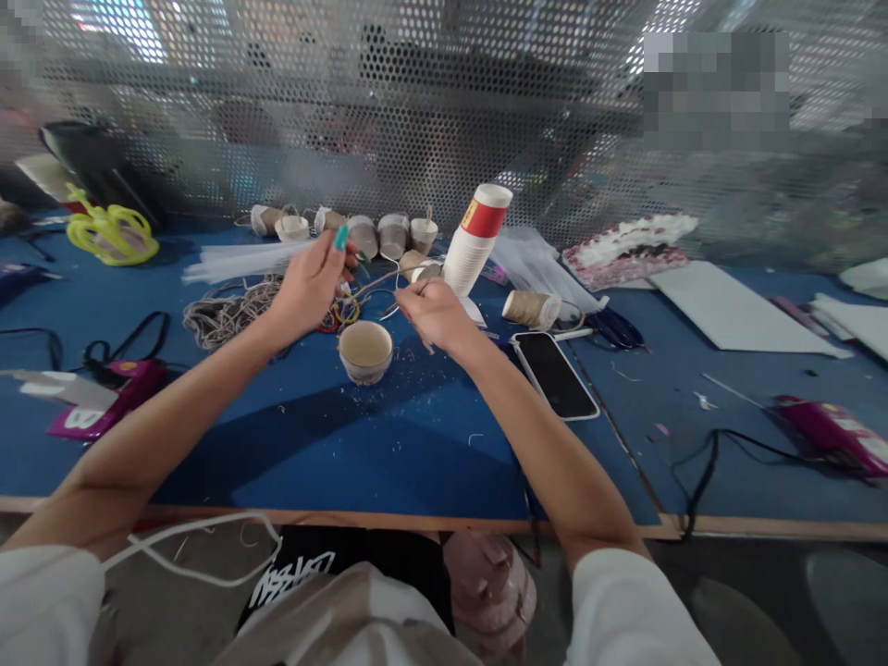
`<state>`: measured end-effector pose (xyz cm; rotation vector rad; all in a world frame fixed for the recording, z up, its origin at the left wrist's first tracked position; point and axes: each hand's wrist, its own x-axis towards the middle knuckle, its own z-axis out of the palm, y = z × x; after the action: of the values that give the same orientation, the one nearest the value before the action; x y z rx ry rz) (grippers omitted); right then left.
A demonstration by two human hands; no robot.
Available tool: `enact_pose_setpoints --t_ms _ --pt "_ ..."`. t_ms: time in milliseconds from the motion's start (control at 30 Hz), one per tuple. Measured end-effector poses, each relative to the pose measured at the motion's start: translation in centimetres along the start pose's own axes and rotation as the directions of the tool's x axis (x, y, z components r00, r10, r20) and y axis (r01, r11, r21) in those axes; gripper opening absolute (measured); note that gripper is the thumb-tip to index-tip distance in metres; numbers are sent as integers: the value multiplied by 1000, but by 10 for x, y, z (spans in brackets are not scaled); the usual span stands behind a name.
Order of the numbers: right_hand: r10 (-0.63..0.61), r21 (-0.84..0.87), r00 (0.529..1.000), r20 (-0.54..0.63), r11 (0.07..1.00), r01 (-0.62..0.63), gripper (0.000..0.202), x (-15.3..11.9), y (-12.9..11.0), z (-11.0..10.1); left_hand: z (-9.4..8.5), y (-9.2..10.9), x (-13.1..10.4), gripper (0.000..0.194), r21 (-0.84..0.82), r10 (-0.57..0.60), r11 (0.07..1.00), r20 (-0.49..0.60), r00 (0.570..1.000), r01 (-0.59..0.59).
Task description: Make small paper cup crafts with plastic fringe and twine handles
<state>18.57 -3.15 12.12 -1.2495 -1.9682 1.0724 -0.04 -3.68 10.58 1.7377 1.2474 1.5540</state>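
Observation:
My left hand [315, 277], with long green nails, is raised over a bundle of grey cord [232, 313], its fingers bent; what lies between them is hard to make out. My right hand [431, 310] is closed on a thin cord [383, 276] that runs toward my left hand. Below and between both hands, a small cup [366, 353] stands upright on the blue table, its open top facing up. Neither hand touches it.
Behind my hands are wrapped cups [393, 237] and a tall stack of paper cups [475, 242]. A phone [555, 375], dark-blue scissors [617, 328] and a white board [739, 310] lie right. A purple tool [111, 398] lies left, a yellow object [112, 233] further back.

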Motion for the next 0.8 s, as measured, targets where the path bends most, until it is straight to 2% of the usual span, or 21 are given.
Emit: enact_pose_setpoints --t_ms 67,133,167,233,333,433,600,733,767,800 --pt "21 -138 998 52 990 -14 42 -3 -3 -6 -12 5 8 41 -6 -16 1000 122 992 17" --pt "57 -217 995 82 976 -38 39 -5 -5 -8 -22 15 12 41 30 -29 999 320 947 20" --pt "73 -237 993 92 970 -50 38 -6 -5 -8 -25 20 12 36 66 -31 998 396 918 6" --pt "81 -257 990 112 965 -50 35 -6 -4 -6 -30 28 10 23 166 -40 985 477 878 -45" --pt "84 -283 987 139 958 -42 35 -6 -1 -5 -32 32 7 15 268 -77 960 529 845 -80" --pt "102 -292 975 197 956 -41 39 -6 -3 -8 -33 28 7 12 240 -103 970 565 818 -44" --pt "132 -297 899 417 955 -3 49 -11 -15 -22 -29 20 8 13 161 -122 987 608 785 28" --pt "156 -282 896 416 959 -36 48 -13 -17 -28 -23 13 5 13 195 -175 978 616 768 66" --pt "150 -270 896 418 962 -35 46 -12 -16 -27 -21 12 4 11 208 -183 976 607 774 67" --pt "138 -255 896 422 967 -29 45 -12 -14 -26 -21 10 3 9 206 -158 977 545 823 51"
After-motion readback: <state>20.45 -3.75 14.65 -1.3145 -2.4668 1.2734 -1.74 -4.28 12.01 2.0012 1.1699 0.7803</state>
